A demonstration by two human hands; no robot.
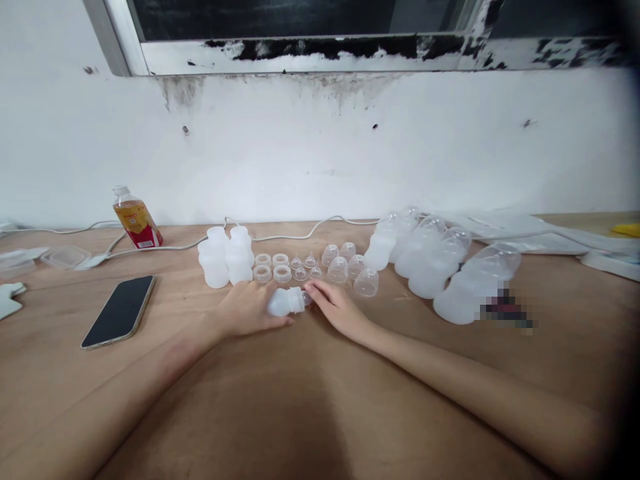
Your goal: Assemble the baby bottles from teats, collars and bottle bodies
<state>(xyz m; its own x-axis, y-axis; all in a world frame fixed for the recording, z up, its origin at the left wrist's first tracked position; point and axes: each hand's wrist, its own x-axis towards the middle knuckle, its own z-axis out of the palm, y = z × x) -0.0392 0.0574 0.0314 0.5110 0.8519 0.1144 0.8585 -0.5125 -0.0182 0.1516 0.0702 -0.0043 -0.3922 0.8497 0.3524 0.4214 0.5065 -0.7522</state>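
My left hand (247,309) is wrapped round a white translucent baby bottle (279,303), which lies tilted on its side with its neck to the right. A screw ring (296,300) sits on the neck, and a clear nipple (307,298) sticks out of it. The fingers of my right hand (340,310) are closed at that nipple, partly hiding it. Just behind my hands stand bottles without tops (216,257), loose screw rings (263,273), several clear nipples (315,271) and clear dome caps (367,283).
Several capped bottles (427,270) stand at the right, near a pixelated patch. At the left are a phone (119,312), a drink bottle (137,219) and a clear plastic lid (66,257). A white cable (300,237) runs along the wall side of the wooden table (250,413).
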